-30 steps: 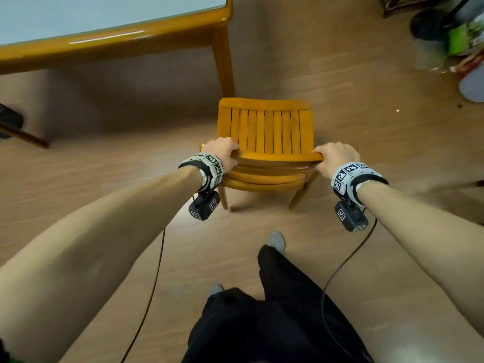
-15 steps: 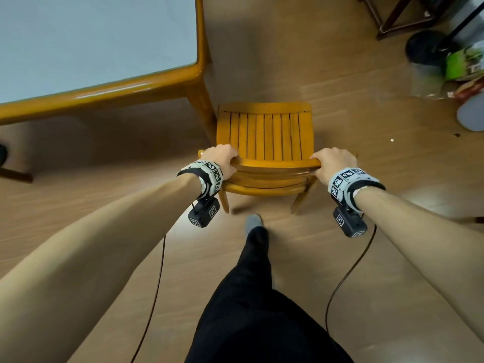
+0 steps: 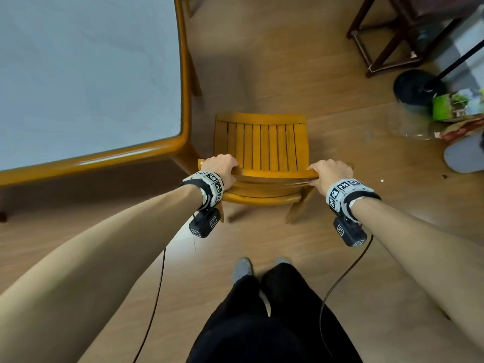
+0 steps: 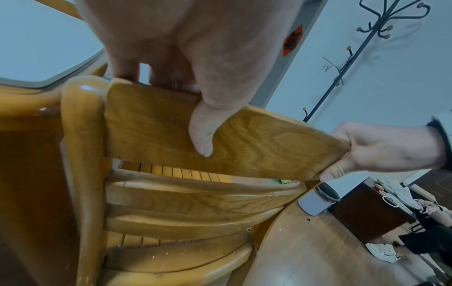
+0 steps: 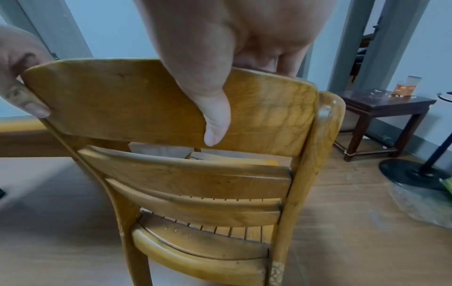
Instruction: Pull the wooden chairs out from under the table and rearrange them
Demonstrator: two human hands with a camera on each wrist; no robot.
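A wooden chair [image 3: 264,145] with a slatted seat stands on the floor beside the right corner of the wooden table [image 3: 180,142]. My left hand [image 3: 221,166] grips the left end of the chair's top back rail [image 4: 257,143], thumb on the rear face and fingers over the top. My right hand [image 3: 330,170] grips the right end of the same rail [image 5: 137,96] in the same way. Both wrist views show the thumbs pressed on the rail's back. The chair's front legs are hidden under the seat.
The table's pale top [image 3: 86,74] fills the upper left. A dark wooden side table [image 3: 385,35], a black round stand base [image 3: 416,86] and bags [image 3: 461,106] crowd the upper right. My feet [image 3: 243,268] stand just behind the chair. Bare floor lies ahead of the chair.
The chair and I have moved forward along the table's right side; the table corner now sits to the chair's left instead of ahead. Both hands keep their grip on the rail.
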